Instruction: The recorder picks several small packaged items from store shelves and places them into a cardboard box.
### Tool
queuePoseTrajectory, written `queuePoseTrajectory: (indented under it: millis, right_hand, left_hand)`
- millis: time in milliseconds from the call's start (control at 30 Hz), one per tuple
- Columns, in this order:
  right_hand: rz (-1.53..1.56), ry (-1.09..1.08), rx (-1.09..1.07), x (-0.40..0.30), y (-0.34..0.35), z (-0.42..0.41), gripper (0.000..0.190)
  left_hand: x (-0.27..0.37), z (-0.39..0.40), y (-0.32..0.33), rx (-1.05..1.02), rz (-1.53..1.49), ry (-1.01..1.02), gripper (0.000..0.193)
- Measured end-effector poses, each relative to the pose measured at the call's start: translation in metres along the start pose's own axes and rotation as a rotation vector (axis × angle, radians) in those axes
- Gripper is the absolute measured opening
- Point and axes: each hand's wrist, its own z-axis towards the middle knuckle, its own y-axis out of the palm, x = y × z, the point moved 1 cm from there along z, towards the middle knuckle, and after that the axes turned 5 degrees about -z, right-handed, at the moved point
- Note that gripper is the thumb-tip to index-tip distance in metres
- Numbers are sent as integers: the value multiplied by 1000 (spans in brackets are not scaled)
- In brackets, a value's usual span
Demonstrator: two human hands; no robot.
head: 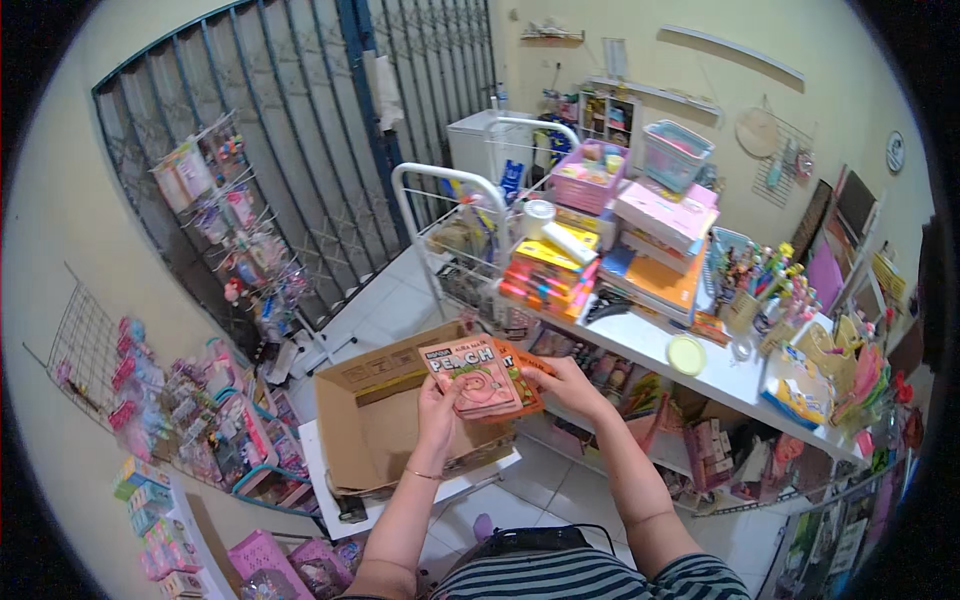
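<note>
My left hand (437, 412) grips pink flat packets (476, 379) by their left side, thumb on the front. They bear large lettering and a peach drawing. Fanned out behind them are orange packets (531, 396), and my right hand (568, 384) pinches these at their upper right corner. How many packets there are I cannot tell. Both hands are above the right part of an open cardboard box (346, 442), whose visible inside is bare brown board. The box rests on a small white table (319, 457).
At the right, a white counter (637, 341) carries stacked boxes, a pink basket (589, 187) and pens in holders. A white metal rack (450, 176) stands at its far end. Hanging goods on a display stand (255, 232) and baskets (255, 442) line the left. Behind is a folding metal gate (300, 112).
</note>
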Motion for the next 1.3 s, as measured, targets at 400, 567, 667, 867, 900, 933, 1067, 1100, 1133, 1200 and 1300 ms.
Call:
queuePoseTrajectory:
  millis: [400,567,667,867,900,933,1067,1100,1133,1200,1300]
  right_hand:
    - [-421,-61,-167,76,141,160,37]
    - [-705,136,-193,148,209,188,27]
    - [-584,515,-8,210,224,197,22]
    - [-144,442,75,227,262,188,22]
    - [-129,437,54,229,264,184,26]
    - [127,575,274,280,236,186,22]
    - [23,566,279,219,265,177,27]
    - [22,565,274,205,263,174,27]
    - [-38,647,279,198,258,171,27]
    - [-227,694,322,191,255,168,33]
    - [-181,802,285,183,251,166,36]
  left_hand:
    - [90,45,-150,126,172,111,22]
    - [83,54,-164,180,233,66,21]
    - [64,62,-159,172,220,2,22]
    - [49,56,-187,260,254,-16,22]
    - [44,56,-192,270,268,-28,21]
    - [23,73,-165,203,228,-60,20]
    - [23,63,-192,288,247,-55,20]
    - [19,63,-194,301,226,-68,20]
    - [14,65,-194,306,206,-86,21]
    - [4,69,-193,306,172,-113,21]
    - [-11,73,-199,311,147,-146,21]
